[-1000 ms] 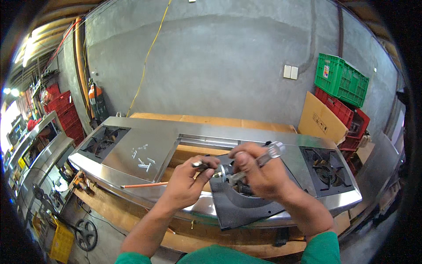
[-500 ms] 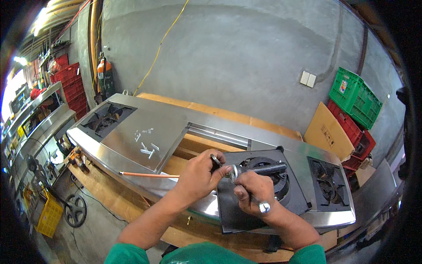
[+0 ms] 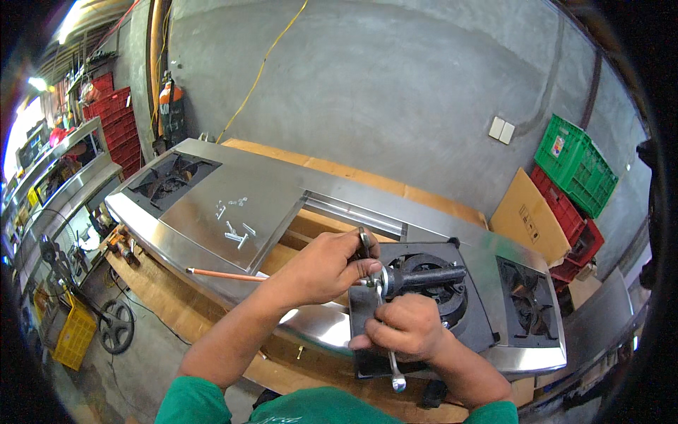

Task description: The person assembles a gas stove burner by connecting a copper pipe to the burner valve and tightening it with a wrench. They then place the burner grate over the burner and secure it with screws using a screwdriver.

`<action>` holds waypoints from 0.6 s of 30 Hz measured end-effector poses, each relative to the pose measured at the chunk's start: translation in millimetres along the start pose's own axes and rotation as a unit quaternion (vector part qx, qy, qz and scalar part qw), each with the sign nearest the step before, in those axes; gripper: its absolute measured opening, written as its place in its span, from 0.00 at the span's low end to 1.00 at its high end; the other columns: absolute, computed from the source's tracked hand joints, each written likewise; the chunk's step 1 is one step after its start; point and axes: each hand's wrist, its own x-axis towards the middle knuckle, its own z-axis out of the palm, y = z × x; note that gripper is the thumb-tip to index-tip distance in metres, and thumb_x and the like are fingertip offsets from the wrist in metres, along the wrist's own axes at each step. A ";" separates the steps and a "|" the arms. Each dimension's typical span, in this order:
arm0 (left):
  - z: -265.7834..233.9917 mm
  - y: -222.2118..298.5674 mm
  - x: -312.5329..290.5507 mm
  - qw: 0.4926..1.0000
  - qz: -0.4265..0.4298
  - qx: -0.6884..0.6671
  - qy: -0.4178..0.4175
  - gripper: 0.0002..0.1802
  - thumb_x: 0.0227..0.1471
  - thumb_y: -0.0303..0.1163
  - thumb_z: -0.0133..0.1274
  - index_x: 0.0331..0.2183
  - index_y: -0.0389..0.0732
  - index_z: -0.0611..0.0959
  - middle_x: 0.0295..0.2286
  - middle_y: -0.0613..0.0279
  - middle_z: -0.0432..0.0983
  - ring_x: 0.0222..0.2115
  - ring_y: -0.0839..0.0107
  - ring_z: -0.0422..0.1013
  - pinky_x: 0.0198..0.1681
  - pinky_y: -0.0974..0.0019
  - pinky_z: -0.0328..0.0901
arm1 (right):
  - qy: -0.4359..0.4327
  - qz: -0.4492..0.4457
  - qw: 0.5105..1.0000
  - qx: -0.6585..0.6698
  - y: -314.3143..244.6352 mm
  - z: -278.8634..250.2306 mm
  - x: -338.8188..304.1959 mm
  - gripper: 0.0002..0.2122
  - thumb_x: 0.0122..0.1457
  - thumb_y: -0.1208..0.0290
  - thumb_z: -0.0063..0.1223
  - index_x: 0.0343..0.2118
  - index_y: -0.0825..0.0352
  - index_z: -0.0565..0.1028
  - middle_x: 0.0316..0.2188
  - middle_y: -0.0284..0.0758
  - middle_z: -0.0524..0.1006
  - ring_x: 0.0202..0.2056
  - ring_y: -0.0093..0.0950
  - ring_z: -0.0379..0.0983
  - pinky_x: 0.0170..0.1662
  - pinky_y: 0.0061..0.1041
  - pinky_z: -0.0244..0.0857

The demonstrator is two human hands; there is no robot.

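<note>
My right hand (image 3: 406, 326) is closed round a shiny wrench (image 3: 397, 380), its lower end sticking out below the fist. The wrench's upper end meets a metal fitting at the mouth of a black burner pipe (image 3: 431, 275). Beside that fitting my left hand (image 3: 328, 265) grips a dark metal tool (image 3: 364, 244), whose shape is mostly hidden by the fingers. The pipe leads to a round black burner on a dark square plate (image 3: 367, 321). A copper tube (image 3: 226, 274) runs rightward behind my left forearm; its far end is hidden.
The long steel stove top (image 3: 282, 169) carries burners at both ends, with an opening in the middle. Several small metal pieces (image 3: 240, 233) lie on its left panel. A cardboard sheet (image 3: 526, 215) and stacked crates (image 3: 575, 166) stand at right. A drill (image 3: 126, 251) lies at left.
My right fist has turned, so the wrench now points down toward me with more of it showing. The left hand has shifted slightly right and up, its tool now more upright at the fitting.
</note>
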 end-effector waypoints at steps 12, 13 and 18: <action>3.8 -6.4 4.3 0.999 0.011 -0.003 -0.033 0.12 0.54 0.32 0.60 0.38 0.36 0.78 0.29 0.50 0.80 0.31 0.56 0.78 0.36 0.59 0.70 | -0.122 -0.022 0.992 0.004 -7.2 3.8 -16.2 0.09 0.50 0.62 0.59 0.22 0.58 0.72 0.24 0.27 0.65 0.27 0.23 0.69 0.26 0.24 0.65; 4.2 -4.9 4.7 1.000 0.004 -0.012 -0.027 0.13 0.54 0.32 0.60 0.38 0.36 0.78 0.29 0.51 0.80 0.31 0.57 0.79 0.36 0.60 0.70 | -0.145 -0.017 0.989 -0.002 -8.0 2.8 -17.4 0.07 0.51 0.63 0.58 0.23 0.58 0.72 0.25 0.27 0.66 0.28 0.23 0.69 0.27 0.24 0.65; 1.1 6.7 14.7 0.996 -0.066 -0.049 -0.031 0.16 0.53 0.33 0.62 0.40 0.36 0.76 0.28 0.52 0.80 0.30 0.63 0.78 0.36 0.62 0.70 | -0.180 0.012 0.983 -0.026 -8.3 1.8 -17.0 0.06 0.49 0.66 0.53 0.31 0.57 0.74 0.27 0.28 0.66 0.30 0.24 0.70 0.30 0.25 0.67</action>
